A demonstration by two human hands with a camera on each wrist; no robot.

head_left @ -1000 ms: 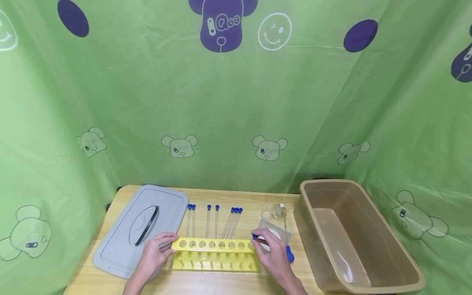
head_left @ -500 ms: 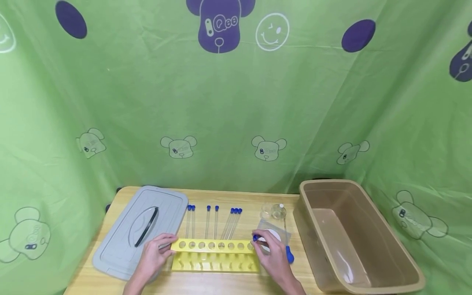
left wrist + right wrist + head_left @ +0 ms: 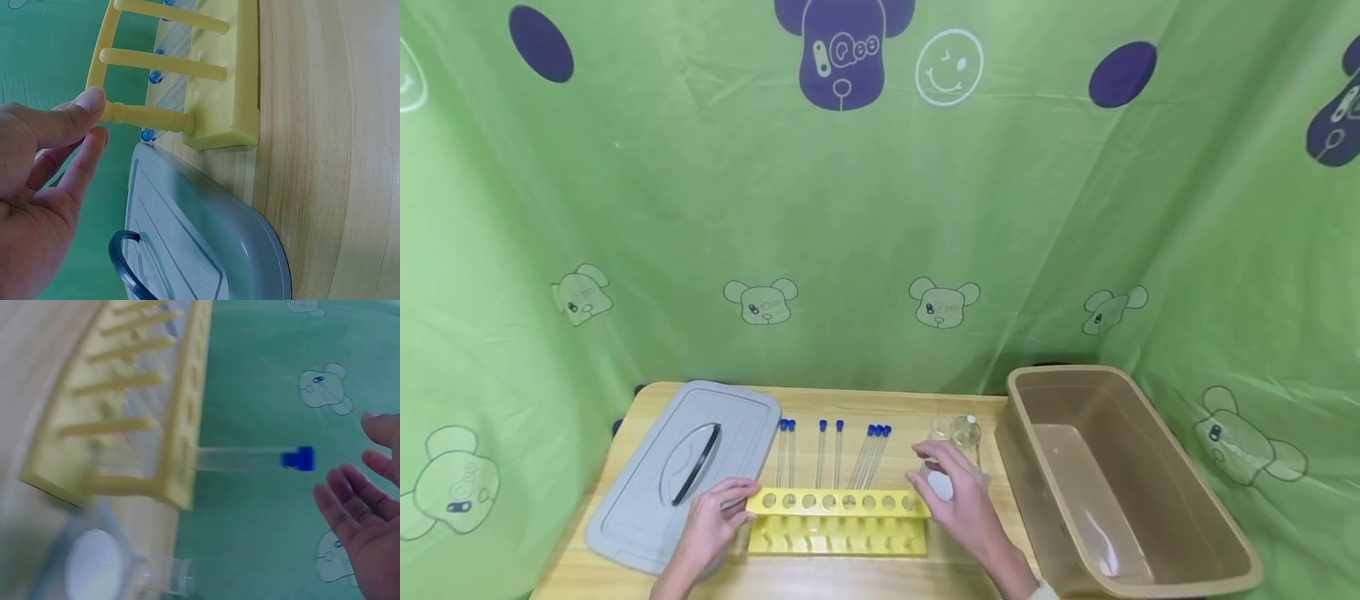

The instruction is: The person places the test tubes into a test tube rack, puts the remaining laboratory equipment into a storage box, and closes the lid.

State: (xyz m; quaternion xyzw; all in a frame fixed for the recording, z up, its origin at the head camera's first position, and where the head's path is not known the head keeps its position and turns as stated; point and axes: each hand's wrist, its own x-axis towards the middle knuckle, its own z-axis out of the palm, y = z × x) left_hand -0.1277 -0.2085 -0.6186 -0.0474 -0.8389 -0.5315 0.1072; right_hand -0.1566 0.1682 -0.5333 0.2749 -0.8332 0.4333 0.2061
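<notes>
A yellow test tube rack [image 3: 837, 546] stands at the front of the table. My left hand [image 3: 711, 521] pinches the left end of its upper bar, thumb and fingertips at the corner post in the left wrist view. A clear test tube with a blue stopper [image 3: 299, 459] stands through the rack's right end hole, as the right wrist view shows. My right hand [image 3: 958, 500] is off the tube, fingers spread and apart from the stopper. Behind the rack lie several more stoppered test tubes [image 3: 838, 454].
A grey lid [image 3: 647, 492] with a black handle lies at the left. To the right stands a deep brown bin [image 3: 1022, 500]. Behind my right hand are a white disc [image 3: 940, 485] and a round glass flask [image 3: 966, 432]. A green curtain [image 3: 850, 208] hangs around the table.
My right hand has let go of the blue-stoppered test tube and opened, moving slightly up and right. It now covers the blue bulb. The left hand keeps its grip on the rack.
</notes>
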